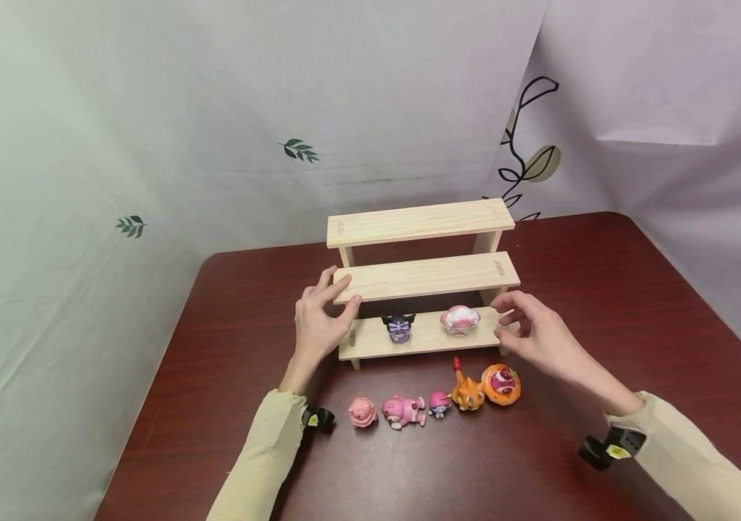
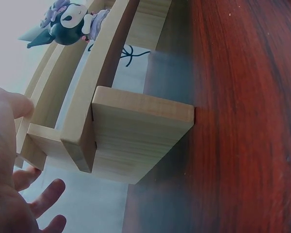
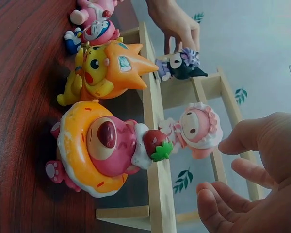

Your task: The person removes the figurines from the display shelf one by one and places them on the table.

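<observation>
A three-step wooden display shelf (image 1: pixel 425 277) stands on the table. My left hand (image 1: pixel 321 318) holds the left end of its middle step, thumb at the front edge and fingers around the end. On the bottom step are a black-and-purple figurine (image 1: pixel 399 328) and a pink figurine with a white-trimmed bonnet (image 3: pixel 198 127). My right hand (image 1: pixel 536 333) is at the right end of that step, fingers loosely bent and apart from the thumb, nothing between them. The pink figurine is the nearest figurine to it.
Several figurines lie or stand in a row before the shelf: a round pink one (image 1: pixel 362 412), a pink bear-like one (image 1: pixel 403 410), a small pink-headed one (image 1: pixel 438 404), an orange one with a red-tipped tail (image 1: pixel 468 394) and a bear in a doughnut ring (image 3: pixel 77 141). Patterned cloth (image 1: pixel 383 108) hangs behind.
</observation>
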The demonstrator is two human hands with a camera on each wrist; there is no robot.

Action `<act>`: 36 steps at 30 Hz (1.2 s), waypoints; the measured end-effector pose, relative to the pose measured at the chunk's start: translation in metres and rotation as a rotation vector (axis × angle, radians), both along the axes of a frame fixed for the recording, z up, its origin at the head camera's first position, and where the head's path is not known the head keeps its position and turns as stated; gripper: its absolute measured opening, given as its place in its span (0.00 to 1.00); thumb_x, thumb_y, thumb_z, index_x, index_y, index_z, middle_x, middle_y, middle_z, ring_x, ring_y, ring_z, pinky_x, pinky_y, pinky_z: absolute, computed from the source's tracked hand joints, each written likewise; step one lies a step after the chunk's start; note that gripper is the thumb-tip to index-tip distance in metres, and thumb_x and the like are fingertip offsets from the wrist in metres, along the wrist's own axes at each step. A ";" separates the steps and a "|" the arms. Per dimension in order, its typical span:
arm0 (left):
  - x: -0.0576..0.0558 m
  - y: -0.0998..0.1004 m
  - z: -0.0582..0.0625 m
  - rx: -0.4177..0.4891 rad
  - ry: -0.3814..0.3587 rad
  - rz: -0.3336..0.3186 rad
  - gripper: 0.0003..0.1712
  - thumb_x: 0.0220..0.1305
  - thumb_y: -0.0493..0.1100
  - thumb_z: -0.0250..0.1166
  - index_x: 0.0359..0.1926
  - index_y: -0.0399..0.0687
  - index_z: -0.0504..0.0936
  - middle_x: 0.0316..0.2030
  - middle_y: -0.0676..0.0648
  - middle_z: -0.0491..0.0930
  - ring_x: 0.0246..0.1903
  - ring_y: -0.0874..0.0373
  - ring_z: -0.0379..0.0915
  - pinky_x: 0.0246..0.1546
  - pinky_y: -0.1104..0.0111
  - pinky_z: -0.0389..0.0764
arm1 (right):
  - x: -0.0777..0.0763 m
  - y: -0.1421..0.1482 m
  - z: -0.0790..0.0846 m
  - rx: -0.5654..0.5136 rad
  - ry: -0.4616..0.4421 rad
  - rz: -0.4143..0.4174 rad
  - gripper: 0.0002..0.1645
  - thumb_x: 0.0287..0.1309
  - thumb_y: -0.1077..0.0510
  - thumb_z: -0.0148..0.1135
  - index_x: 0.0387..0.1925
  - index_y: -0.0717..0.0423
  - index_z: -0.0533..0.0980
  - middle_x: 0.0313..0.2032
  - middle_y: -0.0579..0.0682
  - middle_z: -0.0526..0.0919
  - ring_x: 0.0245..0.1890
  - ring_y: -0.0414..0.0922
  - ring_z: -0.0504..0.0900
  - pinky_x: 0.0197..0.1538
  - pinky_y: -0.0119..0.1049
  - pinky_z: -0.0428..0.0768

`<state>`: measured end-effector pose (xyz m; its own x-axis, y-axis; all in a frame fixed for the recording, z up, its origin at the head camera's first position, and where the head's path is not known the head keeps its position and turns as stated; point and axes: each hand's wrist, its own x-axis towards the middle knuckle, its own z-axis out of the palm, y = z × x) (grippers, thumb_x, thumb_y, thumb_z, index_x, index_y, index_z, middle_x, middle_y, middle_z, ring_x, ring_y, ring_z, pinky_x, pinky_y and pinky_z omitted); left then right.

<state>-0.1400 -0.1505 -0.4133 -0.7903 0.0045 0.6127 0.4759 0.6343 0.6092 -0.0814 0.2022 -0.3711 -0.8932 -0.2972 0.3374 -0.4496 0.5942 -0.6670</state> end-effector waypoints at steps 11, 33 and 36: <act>-0.001 0.000 -0.001 -0.006 -0.015 0.004 0.22 0.56 0.47 0.72 0.53 0.48 0.87 0.61 0.45 0.78 0.44 0.41 0.76 0.45 0.45 0.70 | -0.004 -0.009 0.000 -0.060 -0.090 -0.001 0.22 0.52 0.71 0.70 0.49 0.63 0.74 0.48 0.60 0.80 0.42 0.55 0.84 0.37 0.40 0.81; 0.001 0.000 0.000 -0.004 -0.032 0.010 0.24 0.56 0.48 0.73 0.54 0.48 0.87 0.62 0.46 0.77 0.46 0.42 0.75 0.48 0.43 0.68 | -0.014 -0.026 -0.010 -0.082 -0.124 0.026 0.22 0.53 0.67 0.73 0.50 0.62 0.75 0.46 0.57 0.80 0.41 0.53 0.83 0.42 0.49 0.81; 0.002 0.000 0.000 -0.003 -0.045 0.009 0.23 0.57 0.48 0.72 0.54 0.48 0.87 0.63 0.46 0.76 0.47 0.42 0.75 0.49 0.43 0.67 | -0.014 -0.028 -0.010 -0.084 -0.126 0.028 0.22 0.53 0.67 0.73 0.50 0.62 0.75 0.46 0.57 0.81 0.41 0.53 0.83 0.42 0.49 0.81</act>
